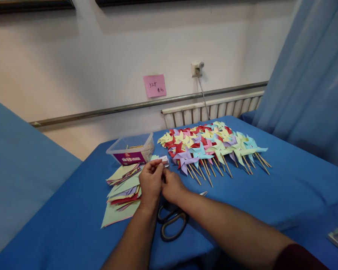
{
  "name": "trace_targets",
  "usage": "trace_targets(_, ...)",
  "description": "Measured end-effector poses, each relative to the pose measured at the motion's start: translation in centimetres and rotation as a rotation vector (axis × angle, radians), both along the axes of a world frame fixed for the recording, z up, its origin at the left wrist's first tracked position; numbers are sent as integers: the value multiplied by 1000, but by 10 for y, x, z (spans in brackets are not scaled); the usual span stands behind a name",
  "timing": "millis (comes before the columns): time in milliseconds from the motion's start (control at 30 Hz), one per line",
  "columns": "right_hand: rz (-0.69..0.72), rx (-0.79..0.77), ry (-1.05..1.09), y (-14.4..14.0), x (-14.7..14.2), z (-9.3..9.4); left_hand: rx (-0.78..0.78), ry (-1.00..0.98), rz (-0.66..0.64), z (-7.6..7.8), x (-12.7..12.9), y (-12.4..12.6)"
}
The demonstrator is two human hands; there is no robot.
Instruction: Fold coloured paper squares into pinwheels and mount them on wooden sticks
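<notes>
My left hand (150, 182) and right hand (172, 185) meet, fingers pinched narrow; whether they hold anything, I cannot tell. A small white printed item (165, 160) shows just beyond the fingertips; a careless push could displace it. Scissors (178, 215) lie beneath my right forearm (216, 213), tip exposed; lowering it risks a nick. Stacked paper (125, 191) crowds the left; pinwheels (204, 150) and a plastic tub (129, 157) obstruct the worktop's (270, 187) far side.

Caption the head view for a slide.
Left hand and right hand close together above a blue tablecloth, near scissors, stacked coloured paper, a clear box and paper pinwheels.
</notes>
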State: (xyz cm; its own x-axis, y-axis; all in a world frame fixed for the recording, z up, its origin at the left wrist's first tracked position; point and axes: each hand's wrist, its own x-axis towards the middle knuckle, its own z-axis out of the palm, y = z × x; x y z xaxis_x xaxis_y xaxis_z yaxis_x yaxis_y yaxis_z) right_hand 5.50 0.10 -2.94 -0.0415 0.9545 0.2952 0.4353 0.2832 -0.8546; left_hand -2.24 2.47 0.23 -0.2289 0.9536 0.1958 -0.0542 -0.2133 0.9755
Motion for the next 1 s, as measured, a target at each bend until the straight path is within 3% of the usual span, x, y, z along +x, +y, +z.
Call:
trace_targets(200,150,-52,141,8,9,-17,-17,10,-45,-5,1,1)
trace_targets(400,217,-179,538,11,8,-24,36,204,-96,-8,6,-8)
trace_targets(533,196,-271,593,11,9,-23,75,330,-81,-4,2,-13)
trace_targets(600,178,-270,581,11,12,-24,86,416,-21,4,-12,-11)
trace_targets(700,173,-263,557,9,13,-26,73,613,131,22,-52,4)
trace_targets(800,201,-265,503,6,11,-28,-74,908,206,37,-102,26)
trace_targets(900,218,-222,404,4,9,-29,-349,1109,153,39,-140,44)
trace_targets(1000,214,-204,343,3,8,-28,-391,1125,82,34,-154,52)
